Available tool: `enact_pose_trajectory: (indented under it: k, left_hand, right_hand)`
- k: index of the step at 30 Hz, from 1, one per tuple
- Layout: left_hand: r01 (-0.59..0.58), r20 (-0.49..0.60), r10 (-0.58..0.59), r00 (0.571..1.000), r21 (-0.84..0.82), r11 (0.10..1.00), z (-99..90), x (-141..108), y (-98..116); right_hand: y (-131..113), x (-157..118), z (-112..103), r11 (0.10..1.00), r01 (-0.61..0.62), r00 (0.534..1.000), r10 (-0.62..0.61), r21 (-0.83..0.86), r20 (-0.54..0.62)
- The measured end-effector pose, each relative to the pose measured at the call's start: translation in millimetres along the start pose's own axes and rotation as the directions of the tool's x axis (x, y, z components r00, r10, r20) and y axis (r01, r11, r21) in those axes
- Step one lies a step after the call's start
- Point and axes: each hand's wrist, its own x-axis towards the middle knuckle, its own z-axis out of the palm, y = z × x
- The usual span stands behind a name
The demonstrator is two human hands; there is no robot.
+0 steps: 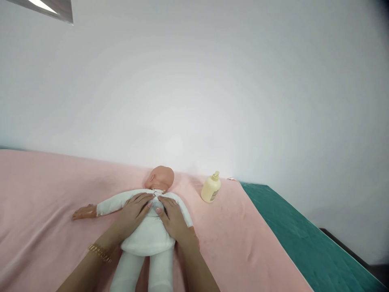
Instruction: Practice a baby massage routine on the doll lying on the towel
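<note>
Grip spread: left hand [135,213] and right hand [174,219] flat on doll [148,237], lower centre; bottle [210,190] to its right

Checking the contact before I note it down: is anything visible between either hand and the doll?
Nothing visible is. The left hand and right hand both rest on the white chest of the doll. The yellow bottle stands off to the right, clear of both.
</note>
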Motion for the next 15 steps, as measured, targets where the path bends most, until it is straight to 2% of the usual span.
enact_pose_trajectory:
  k: [9,15]
  left_hand:
    - [0.006,-0.011,-0.006,1.0,-0.025,1.0,2.1,0.1,2.2]
    - [-0.001,-0.022,0.0,1.0,-0.035,0.999,3.6,0.5,-1.6]
  right_hand:
    - [-0.3,0.4,-0.8,1.0,0.006,1.0,-0.006,-0.008,-0.003]
    - [-3.5,-1.2,-0.4,0.999,-0.032,0.999,0.032,-0.017,0.018]
